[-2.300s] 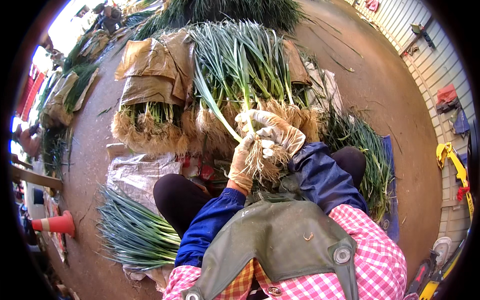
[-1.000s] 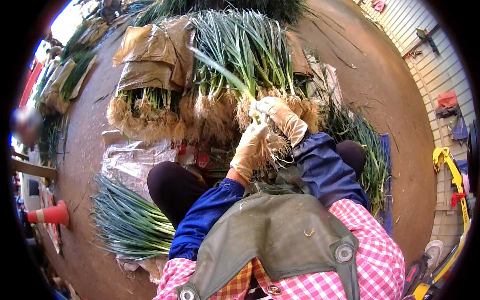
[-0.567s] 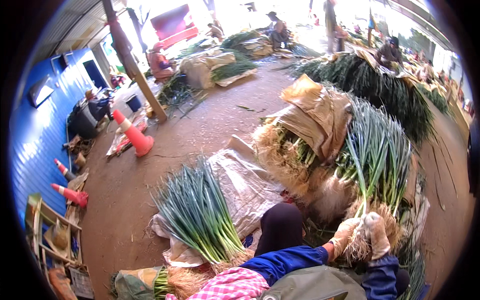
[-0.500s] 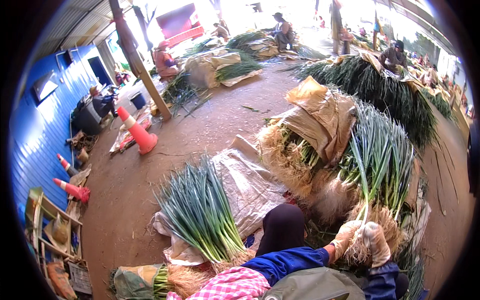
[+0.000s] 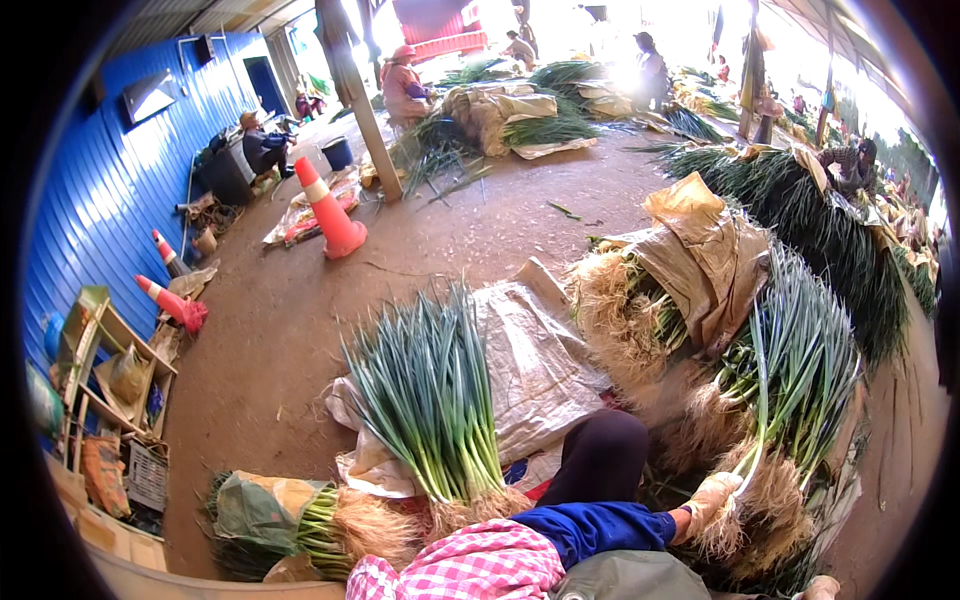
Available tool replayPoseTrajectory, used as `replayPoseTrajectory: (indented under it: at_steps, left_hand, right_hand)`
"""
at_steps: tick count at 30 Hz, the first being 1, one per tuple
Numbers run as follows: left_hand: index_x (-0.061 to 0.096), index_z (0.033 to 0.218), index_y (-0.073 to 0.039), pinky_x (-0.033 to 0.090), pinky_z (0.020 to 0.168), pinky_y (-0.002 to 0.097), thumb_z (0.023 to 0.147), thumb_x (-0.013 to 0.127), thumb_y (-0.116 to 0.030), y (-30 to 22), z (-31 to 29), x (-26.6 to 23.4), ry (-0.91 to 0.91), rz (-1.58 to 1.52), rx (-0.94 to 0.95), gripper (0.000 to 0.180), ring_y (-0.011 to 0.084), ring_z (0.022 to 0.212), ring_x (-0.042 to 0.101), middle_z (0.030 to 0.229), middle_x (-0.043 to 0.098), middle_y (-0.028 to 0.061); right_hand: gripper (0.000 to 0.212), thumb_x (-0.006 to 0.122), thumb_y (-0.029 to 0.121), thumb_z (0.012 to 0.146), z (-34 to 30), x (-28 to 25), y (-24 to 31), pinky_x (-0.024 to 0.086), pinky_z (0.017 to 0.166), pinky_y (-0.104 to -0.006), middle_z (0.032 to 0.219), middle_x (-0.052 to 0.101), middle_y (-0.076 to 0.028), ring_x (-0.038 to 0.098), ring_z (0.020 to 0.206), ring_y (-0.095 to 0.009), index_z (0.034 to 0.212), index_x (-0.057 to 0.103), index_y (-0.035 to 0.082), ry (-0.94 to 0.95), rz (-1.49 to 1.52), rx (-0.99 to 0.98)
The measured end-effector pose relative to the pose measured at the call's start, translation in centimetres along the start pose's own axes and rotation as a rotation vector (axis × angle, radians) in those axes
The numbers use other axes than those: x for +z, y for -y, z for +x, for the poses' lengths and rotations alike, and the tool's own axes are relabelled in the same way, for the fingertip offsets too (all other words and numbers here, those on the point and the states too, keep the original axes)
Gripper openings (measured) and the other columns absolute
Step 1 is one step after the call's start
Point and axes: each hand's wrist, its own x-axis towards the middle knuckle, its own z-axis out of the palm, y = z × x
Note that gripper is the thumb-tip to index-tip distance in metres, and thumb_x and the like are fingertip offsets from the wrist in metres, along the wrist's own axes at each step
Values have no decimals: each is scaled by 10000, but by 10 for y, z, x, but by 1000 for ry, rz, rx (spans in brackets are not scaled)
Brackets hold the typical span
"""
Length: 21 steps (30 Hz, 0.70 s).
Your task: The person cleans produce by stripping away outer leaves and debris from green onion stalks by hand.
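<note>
My left hand, in a pale work glove, is closed around the lower part of a green onion, whose long leaves point up and away. Its roots hang beside the glove. Right behind it lies a heap of green onions with tan, stringy roots. At the lower right edge only a bit of my gloved right hand shows; its fingers cannot be made out. On the left, a bunch of green onions lies fanned out over a pale woven sack, roots toward me.
A wrapped green onion bundle lies at the lower left. Brown sacking covers another bundle ahead. Beyond stand an orange cone and a post. Wooden crates line the left. Several people sit among onion piles farther off.
My right hand has left the green onion and dropped to the lower right edge. My left hand still holds the stalk, now tilted. The whole view has shifted, with the scene moving rightward.
</note>
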Motion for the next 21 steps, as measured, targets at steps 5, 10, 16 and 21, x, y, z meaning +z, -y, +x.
replayPoseTrajectory:
  at_steps: [5, 10, 16, 21]
  left_hand:
    - [635, 905, -76, 445, 561, 271, 938, 559, -203, 23, 9, -35, -53, -82, 23, 151, 94, 636, 524, 758, 589, -23]
    - [625, 1000, -79, 465, 638, 257, 971, 487, -223, 14, 16, -24, 130, -298, 29, 201, 118, 691, 537, 821, 612, 9]
    - [622, 1007, -104, 433, 654, 223, 955, 547, -316, -9, -5, -12, 166, -455, -247, 232, 78, 727, 493, 855, 587, -17]
    - [639, 922, -44, 497, 601, 312, 927, 583, -335, -6, -5, -34, 28, -183, -432, 296, 180, 641, 599, 779, 648, 59]
  right_hand:
    - [141, 663, 54, 758, -115, 146, 166, 496, 656, -327, 864, 647, -58, 618, 774, -230, 897, 644, 63, -35, -900, -1256]
    - [177, 634, 187, 830, -77, 272, 166, 462, 594, -301, 726, 652, -60, 601, 646, -169, 944, 668, 56, 353, 12, -686]
    - [222, 640, 236, 785, -131, 255, 193, 488, 701, -412, 811, 647, -156, 637, 758, -326, 911, 682, 58, -135, -387, -793]
    - [270, 652, 268, 737, -142, 277, 184, 493, 731, -437, 869, 638, -161, 629, 825, -334, 880, 642, 39, 65, -656, -994]
